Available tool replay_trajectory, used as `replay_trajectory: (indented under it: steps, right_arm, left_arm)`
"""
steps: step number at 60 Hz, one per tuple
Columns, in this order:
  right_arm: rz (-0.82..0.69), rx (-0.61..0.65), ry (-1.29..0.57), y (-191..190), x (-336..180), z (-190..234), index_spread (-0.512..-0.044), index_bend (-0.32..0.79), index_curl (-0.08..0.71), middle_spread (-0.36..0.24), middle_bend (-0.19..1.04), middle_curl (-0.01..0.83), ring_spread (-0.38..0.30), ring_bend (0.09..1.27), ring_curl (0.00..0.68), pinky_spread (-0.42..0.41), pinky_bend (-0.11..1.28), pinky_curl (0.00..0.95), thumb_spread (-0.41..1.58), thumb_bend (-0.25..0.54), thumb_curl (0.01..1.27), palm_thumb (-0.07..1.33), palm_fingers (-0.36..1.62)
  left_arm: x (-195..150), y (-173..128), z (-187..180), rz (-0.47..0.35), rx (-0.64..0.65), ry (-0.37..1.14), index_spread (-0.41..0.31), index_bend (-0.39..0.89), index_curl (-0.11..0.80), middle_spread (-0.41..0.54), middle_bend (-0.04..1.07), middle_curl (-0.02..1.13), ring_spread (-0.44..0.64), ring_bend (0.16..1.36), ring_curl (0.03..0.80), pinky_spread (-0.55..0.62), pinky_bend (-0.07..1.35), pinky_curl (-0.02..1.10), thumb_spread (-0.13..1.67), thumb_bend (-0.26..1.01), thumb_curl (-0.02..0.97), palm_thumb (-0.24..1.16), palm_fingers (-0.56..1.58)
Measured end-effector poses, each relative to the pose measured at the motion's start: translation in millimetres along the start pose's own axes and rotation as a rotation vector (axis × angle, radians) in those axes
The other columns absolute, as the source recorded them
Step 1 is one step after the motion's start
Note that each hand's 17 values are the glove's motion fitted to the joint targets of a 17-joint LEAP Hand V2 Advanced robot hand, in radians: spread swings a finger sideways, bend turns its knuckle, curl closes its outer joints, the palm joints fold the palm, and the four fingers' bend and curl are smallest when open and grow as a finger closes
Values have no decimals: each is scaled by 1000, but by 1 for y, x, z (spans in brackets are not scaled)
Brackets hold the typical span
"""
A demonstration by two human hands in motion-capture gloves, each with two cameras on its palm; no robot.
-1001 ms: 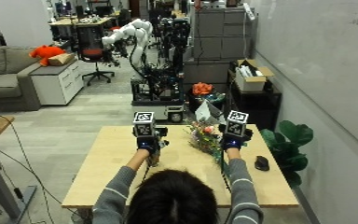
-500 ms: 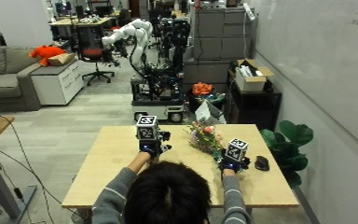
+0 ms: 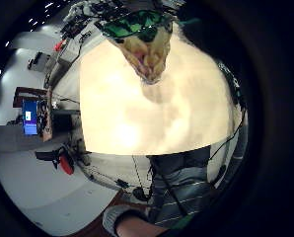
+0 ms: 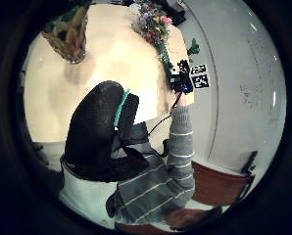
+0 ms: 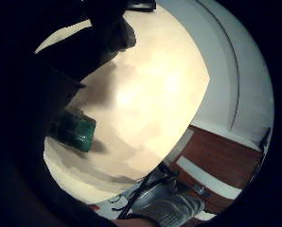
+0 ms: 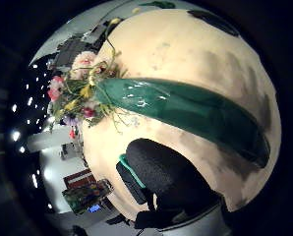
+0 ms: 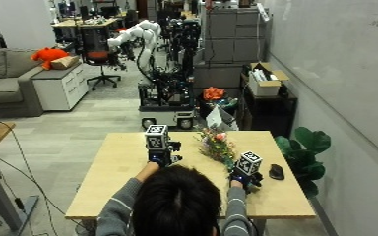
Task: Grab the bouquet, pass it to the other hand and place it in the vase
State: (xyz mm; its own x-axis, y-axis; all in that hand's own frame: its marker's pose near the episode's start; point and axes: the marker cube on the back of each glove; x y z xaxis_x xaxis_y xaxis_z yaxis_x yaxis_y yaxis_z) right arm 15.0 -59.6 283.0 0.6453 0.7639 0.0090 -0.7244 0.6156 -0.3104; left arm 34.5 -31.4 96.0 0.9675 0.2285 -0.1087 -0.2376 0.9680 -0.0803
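The bouquet lies on the table, blooms toward the far edge, its green wrapped stem running near and right to the right hand; whether those hands' fingers are spread or pinching cannot be told. The left hand hovers at centre-left.

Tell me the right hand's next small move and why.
Probably curl the right hand round the bouquet at its green wrap: the bouquet lies flat on the table under that hand, and the thumb is beside the wrap, not touching it.
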Motion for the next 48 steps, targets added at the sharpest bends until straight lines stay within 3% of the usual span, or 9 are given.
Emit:
replay_trajectory:
  steps: [7,12,17,22,28,31,34,41,48]
  right_arm:
    - [-176,0,-39,-11,-13,9,-254,85,91,128,240,357,197,675,305,306,920,358,1005,-28,294,173,115]
    - [-83,-256,187,3,-1,22,-252,90,96,110,263,362,183,673,300,295,905,352,963,-38,295,151,172]
    - [-400,-117,133,-6,-23,21,-270,150,130,72,260,362,117,640,294,253,866,339,929,-27,303,162,278]
    - [-533,-296,260,9,-11,22,-249,130,154,6,338,394,-42,751,325,22,806,320,940,18,323,293,713]
    - [-250,36,69,-10,-21,11,-230,249,236,-75,388,437,-145,774,367,-200,706,317,973,58,338,452,1154]
    - [-208,-31,98,-5,-17,10,-235,313,292,-98,432,472,-167,765,401,-236,678,342,1012,93,346,546,1240]
    - [-347,-132,137,3,-19,9,-231,351,331,-111,458,495,-184,754,419,-262,689,360,1053,143,358,656,1296]
    - [-383,-43,144,5,-15,-6,-226,317,379,-158,577,535,-221,807,445,-326,609,358,1092,170,367,781,1438]
    - [-213,100,30,1,-3,-30,-233,339,423,-177,696,575,-213,864,478,-317,637,389,1108,156,378,837,1497]
  left_arm:
    - [3,10,-3,6,-7,15,-43,154,340,134,179,346,246,416,291,247,247,370,1139,-20,318,291,413]
    - [5,17,-5,10,-8,24,-43,154,340,134,179,346,246,416,292,247,246,371,1139,-20,318,291,413]
    - [2,9,0,11,-1,24,-43,154,340,134,179,346,246,415,292,247,246,371,1139,-20,318,291,414]
    - [15,41,-18,32,4,32,-43,154,340,133,179,346,246,415,293,247,245,372,1139,-20,318,291,414]
    - [4,28,-6,14,-23,22,-43,154,340,133,179,346,246,414,293,247,245,373,1139,-20,318,291,414]
    - [2,28,-8,11,-11,25,-43,154,340,133,179,346,246,414,294,247,245,373,1139,-20,318,291,414]
    - [8,41,-20,21,16,36,-43,154,340,133,179,346,246,414,294,247,244,373,1139,-20,318,291,414]
    - [-8,14,-6,-25,11,25,-43,156,342,133,178,345,246,412,294,247,243,373,1139,-20,318,291,415]
    - [-8,19,-18,-30,4,51,-43,158,343,134,179,347,247,413,295,247,237,372,1139,-20,319,291,422]
